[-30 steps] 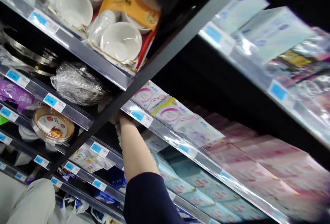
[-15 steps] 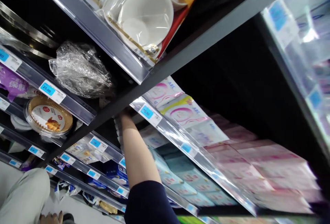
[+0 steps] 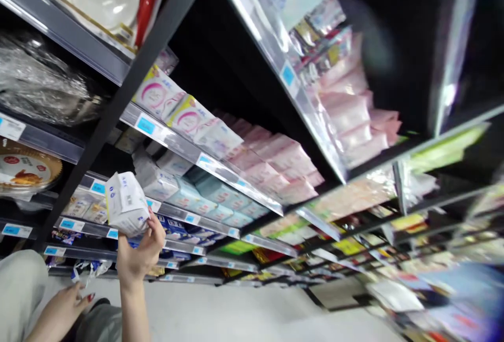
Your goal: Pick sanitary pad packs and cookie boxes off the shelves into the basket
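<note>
- Left of the dark post (image 3: 100,129): a round paper tray (image 3: 29,168) lies under clear packaging, with crumpled clear wrap (image 3: 43,82) on the shelf above it.
- Below the foot of the dark post: the left hand (image 3: 59,310) hangs low, just beside a pale trouser leg (image 3: 19,292). Its fingers are loosely parted and nothing is seen between them; fine detail is blurred.
- Right of the dark post, near its lower half: a white packet (image 3: 128,203) marked ABC is held up in front of the shelf edges. It leans with its top toward the dark post. It looks slightly taller than wide, but the slanted view leaves its long axis uncertain. Contact with the shelf edge behind cannot be judged.
- Right of the dark post, lower than the packet: the right hand (image 3: 137,255) rises from beneath, pinching the packet by its lower part, fingertips visible at its right edge. The packet lies directly above this palm; the right hand is clearly the nearer, the left hand well apart.
- Farther right of the dark post: white-and-pink packets (image 3: 189,118) line an upper shelf, pale blue packs (image 3: 220,195) the one below, and pink packs (image 3: 281,161) sit farthest along the upper row.
</note>
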`<state>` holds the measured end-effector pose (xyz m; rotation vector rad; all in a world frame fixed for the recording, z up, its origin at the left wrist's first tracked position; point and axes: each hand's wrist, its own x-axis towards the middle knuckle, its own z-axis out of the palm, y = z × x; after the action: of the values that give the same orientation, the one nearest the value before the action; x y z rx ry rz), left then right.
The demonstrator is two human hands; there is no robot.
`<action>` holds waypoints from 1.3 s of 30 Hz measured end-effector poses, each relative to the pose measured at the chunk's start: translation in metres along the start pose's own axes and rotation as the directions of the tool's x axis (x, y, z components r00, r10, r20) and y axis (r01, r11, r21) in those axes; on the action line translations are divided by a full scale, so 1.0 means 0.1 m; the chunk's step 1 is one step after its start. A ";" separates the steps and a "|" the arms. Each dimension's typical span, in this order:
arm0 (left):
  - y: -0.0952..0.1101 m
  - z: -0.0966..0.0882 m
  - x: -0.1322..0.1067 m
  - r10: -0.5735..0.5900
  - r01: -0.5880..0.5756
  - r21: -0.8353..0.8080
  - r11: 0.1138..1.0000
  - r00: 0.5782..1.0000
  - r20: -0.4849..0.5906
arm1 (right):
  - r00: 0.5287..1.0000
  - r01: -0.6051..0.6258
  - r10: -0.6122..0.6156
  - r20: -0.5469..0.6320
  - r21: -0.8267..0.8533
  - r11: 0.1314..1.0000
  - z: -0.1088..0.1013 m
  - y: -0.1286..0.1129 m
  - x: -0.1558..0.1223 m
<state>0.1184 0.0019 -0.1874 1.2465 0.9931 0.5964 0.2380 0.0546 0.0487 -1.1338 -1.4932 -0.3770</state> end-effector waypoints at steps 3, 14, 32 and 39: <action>0.41 -0.10 -0.08 -0.167 0.152 -0.251 0.956 0.985 -0.040 | 0.987 -0.144 0.137 0.080 0.086 0.986 -0.61 -0.17 -0.30; 0.87 -0.24 -0.67 -0.003 0.138 -0.516 0.845 0.967 0.254 | 0.690 -0.535 0.460 0.559 -0.034 0.844 -1.62 -0.21 -1.26; 0.75 -0.06 -0.59 -0.134 0.167 -0.267 0.949 0.981 0.137 | 0.355 -0.935 0.769 0.532 0.190 0.300 -1.23 0.37 -2.73; 0.72 -0.06 -0.58 -0.146 0.179 -0.303 0.936 0.981 0.129 | 0.277 -0.958 0.784 0.556 0.219 0.183 -1.20 0.38 -2.80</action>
<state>0.0953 -0.0247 -0.1021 0.8943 0.8654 0.5296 0.3009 -0.1401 -0.1800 -1.4269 -0.7935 1.0949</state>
